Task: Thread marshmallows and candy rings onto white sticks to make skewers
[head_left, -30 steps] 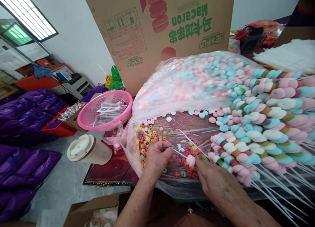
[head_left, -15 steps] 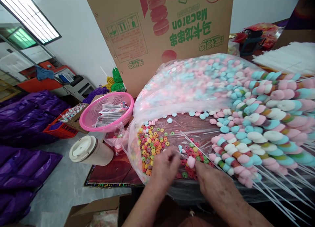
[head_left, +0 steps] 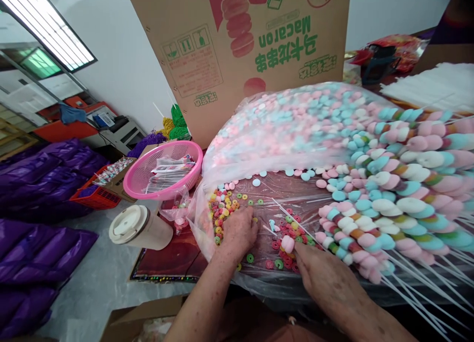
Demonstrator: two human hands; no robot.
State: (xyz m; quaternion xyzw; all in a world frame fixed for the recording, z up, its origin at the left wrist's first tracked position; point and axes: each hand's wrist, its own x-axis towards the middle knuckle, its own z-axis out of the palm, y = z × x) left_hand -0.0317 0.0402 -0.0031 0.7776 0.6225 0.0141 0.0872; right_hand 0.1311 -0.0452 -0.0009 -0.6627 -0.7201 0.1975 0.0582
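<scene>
My left hand (head_left: 237, 232) lies knuckles-up on a scatter of small coloured ring candies (head_left: 222, 208), its fingers curled down among them; what they pinch is hidden. My right hand (head_left: 321, 273) is closed on a thin white stick (head_left: 276, 232) that carries one pink marshmallow candy (head_left: 287, 243) near its fingertips. Both hands rest over a clear plastic sheet (head_left: 281, 184) on the dark red table. Finished skewers (head_left: 392, 203) of pink, blue and white candies lie stacked to the right, sticks pointing at me.
A big clear bag of pink and blue candies (head_left: 296, 124) sits behind, against a Macaron cardboard box (head_left: 240, 45). On the left stand a pink basket (head_left: 163, 171) of packets and a lidded cup (head_left: 138, 228). Purple bags (head_left: 40, 184) cover the floor at left.
My left hand moved from the stick's tip leftward and forward onto the ring candies. My right hand stayed put with the stick and pink candy.
</scene>
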